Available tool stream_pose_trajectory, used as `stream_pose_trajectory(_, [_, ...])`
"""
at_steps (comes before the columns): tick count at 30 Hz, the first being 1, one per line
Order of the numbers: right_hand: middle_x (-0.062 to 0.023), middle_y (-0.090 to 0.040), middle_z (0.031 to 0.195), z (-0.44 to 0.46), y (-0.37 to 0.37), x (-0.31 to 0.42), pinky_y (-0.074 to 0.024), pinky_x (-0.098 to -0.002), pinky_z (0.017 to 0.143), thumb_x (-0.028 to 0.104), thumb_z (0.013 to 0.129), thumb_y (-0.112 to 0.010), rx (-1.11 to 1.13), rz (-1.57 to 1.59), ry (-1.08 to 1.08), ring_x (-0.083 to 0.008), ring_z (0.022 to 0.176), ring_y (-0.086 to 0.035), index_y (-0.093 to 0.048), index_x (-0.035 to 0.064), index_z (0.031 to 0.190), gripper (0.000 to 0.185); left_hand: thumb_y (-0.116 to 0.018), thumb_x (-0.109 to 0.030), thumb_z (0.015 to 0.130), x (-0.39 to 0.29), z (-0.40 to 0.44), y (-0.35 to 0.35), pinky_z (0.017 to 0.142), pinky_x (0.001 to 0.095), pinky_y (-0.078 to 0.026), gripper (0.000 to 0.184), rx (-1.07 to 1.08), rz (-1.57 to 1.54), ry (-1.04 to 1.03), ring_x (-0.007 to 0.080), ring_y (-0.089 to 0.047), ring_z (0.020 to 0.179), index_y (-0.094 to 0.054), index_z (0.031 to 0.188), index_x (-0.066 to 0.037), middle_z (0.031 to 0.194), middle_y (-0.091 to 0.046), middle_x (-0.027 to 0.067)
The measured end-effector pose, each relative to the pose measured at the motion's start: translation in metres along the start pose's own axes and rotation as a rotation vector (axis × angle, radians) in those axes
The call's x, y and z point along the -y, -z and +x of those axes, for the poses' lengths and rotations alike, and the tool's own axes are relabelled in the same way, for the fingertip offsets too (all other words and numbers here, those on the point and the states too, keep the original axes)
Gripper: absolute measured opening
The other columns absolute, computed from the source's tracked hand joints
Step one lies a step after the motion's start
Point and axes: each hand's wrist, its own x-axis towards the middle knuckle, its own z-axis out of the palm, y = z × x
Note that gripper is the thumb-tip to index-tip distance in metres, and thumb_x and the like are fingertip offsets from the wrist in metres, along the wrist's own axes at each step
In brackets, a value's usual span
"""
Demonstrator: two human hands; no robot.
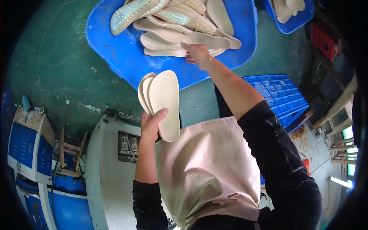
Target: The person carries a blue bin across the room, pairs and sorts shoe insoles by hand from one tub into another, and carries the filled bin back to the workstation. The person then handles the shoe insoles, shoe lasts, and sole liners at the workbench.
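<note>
My left hand (150, 128) is closed round the lower part of several cream insoles (165, 99), fanned out and upright, with its thumb across the front one. At the large blue bin (126, 69), my right hand (197, 55) is closed at the right end of a pale insole (163, 41) lying in the pile. Its curled fingers partly hide that end. More insoles are heaped around it, some with shiny, dotted surfaces (132, 15).
A smaller blue bin (293, 25) with insoles stands at the upper right. Below it is a blue plastic crate (276, 94). White and blue machines (27, 142) and a wooden stool (71, 153) stand at the left. A beige apron (211, 165) covers my lap.
</note>
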Motion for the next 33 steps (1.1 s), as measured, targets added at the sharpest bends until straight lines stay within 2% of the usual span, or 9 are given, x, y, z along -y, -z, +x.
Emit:
stream_pose_trajectory(3, [-0.0198, -0.065, 0.099, 0.046, -0.02, -0.001, -0.0602, -0.0394, 0.078, 0.032, 0.084, -0.081, -0.117, 0.271, -0.044, -0.0279, 0.084, -0.066, -0.063, -0.0096, 0.108, 0.051, -0.071, -0.003, 0.085, -0.003, 0.01, 0.008, 0.091, 0.0327, -0.053, 0.048, -0.044, 0.001, -0.06, 0.0178, -0.066, 0.104, -0.056, 0.13, 0.001, 0.118, -0.067, 0.0108])
stream_pose_trajectory(11, [-0.011, -0.064, 0.092, 0.05, -0.024, -0.014, -0.0561, -0.0326, 0.083, 0.009, 0.09, -0.069, 0.159, 0.468, 0.09, -0.0212, 0.076, -0.061, -0.064, -0.0004, 0.104, 0.018, -0.072, -0.003, 0.085, -0.008, 0.021, 0.019, 0.09, 0.0321, -0.053, 0.049, -0.195, 0.036, -0.118, 0.0175, -0.066, 0.103, -0.054, 0.131, 0.001, 0.118, -0.066, 0.0113])
stream_pose_trajectory(15, [-0.0108, -0.068, 0.096, -0.015, 0.052, -0.021, -0.0549, -0.0326, 0.085, 0.009, 0.091, -0.066, 0.273, 0.32, 0.16, -0.0206, 0.081, -0.065, -0.066, -0.0016, 0.108, 0.02, -0.073, -0.003, 0.085, -0.001, 0.024, 0.028, 0.089, 0.0323, -0.053, 0.049, -0.187, 0.021, -0.165, 0.0194, -0.067, 0.101, -0.055, 0.131, 0.002, 0.117, -0.066, 0.0121])
stream_pose_trajectory(18, [-0.0109, -0.072, 0.111, -0.073, 0.117, -0.008, -0.0528, -0.0335, 0.089, 0.011, 0.087, -0.069, 0.362, 0.054, 0.316, -0.0183, 0.101, -0.068, -0.07, -0.0024, 0.115, 0.031, -0.072, -0.005, 0.086, -0.012, 0.014, 0.015, 0.09, 0.0344, -0.054, 0.049, -0.136, 0.003, -0.139, 0.0215, -0.067, 0.101, -0.054, 0.131, 0.005, 0.117, -0.066, 0.0133])
stream_pose_trajectory(21, [-0.0098, -0.073, 0.105, -0.113, 0.148, 0.014, -0.0528, -0.0325, 0.088, 0.013, 0.085, -0.072, 0.415, -0.069, 0.398, -0.0182, 0.096, -0.068, -0.071, -0.0013, 0.112, 0.03, -0.069, -0.008, 0.089, -0.018, 0.001, -0.005, 0.09, 0.0364, -0.056, 0.048, -0.035, -0.026, -0.105, 0.023, -0.068, 0.102, -0.054, 0.132, 0.006, 0.118, -0.066, 0.0143])
stream_pose_trajectory(23, [-0.0093, -0.073, 0.102, -0.128, 0.141, 0.024, -0.0526, -0.0322, 0.089, 0.013, 0.083, -0.073, 0.664, -0.177, 0.402, -0.0175, 0.093, -0.069, -0.071, -0.0011, 0.111, 0.032, -0.069, -0.008, 0.089, -0.022, -0.009, -0.012, 0.093, 0.0357, -0.053, 0.049, -0.001, -0.037, -0.114, 0.0225, -0.066, 0.105, -0.053, 0.133, 0.005, 0.12, -0.065, 0.0138])
stream_pose_trajectory(26, [-0.0088, -0.074, 0.099, -0.135, 0.107, 0.003, -0.0532, -0.0313, 0.086, 0.015, 0.085, -0.073, 0.742, -0.104, 0.239, -0.0169, 0.092, -0.069, -0.071, -0.001, 0.11, 0.03, -0.07, -0.009, 0.089, -0.018, -0.015, -0.026, 0.102, 0.0362, -0.046, 0.054, 0.079, -0.05, -0.098, 0.0208, -0.06, 0.115, -0.049, 0.138, 0.002, 0.128, -0.06, 0.0119])
stream_pose_trajectory(30, [-0.006, -0.071, 0.108, -0.156, 0.05, -0.04, -0.0553, -0.0301, 0.084, 0.033, 0.089, -0.076, 0.908, 0.425, 0.007, -0.0142, 0.091, -0.069, -0.067, 0.0033, 0.12, 0.044, -0.07, -0.018, 0.093, -0.005, -0.024, -0.051, 0.113, 0.0389, -0.035, 0.069, 0.179, -0.09, -0.128, 0.0217, -0.045, 0.133, -0.035, 0.148, 0.0, 0.143, -0.049, 0.0099])
stream_pose_trajectory(33, [-0.0056, -0.071, 0.105, -0.172, 0.056, -0.05, -0.0555, -0.0311, 0.087, 0.032, 0.088, -0.077, 0.89, 0.399, 0.042, -0.014, 0.094, -0.068, -0.066, 0.0037, 0.121, 0.045, -0.07, -0.018, 0.094, 0.0, -0.026, -0.051, 0.114, 0.0391, -0.034, 0.07, 0.174, -0.094, -0.141, 0.0219, -0.044, 0.134, -0.032, 0.151, -0.002, 0.145, -0.048, 0.0095])
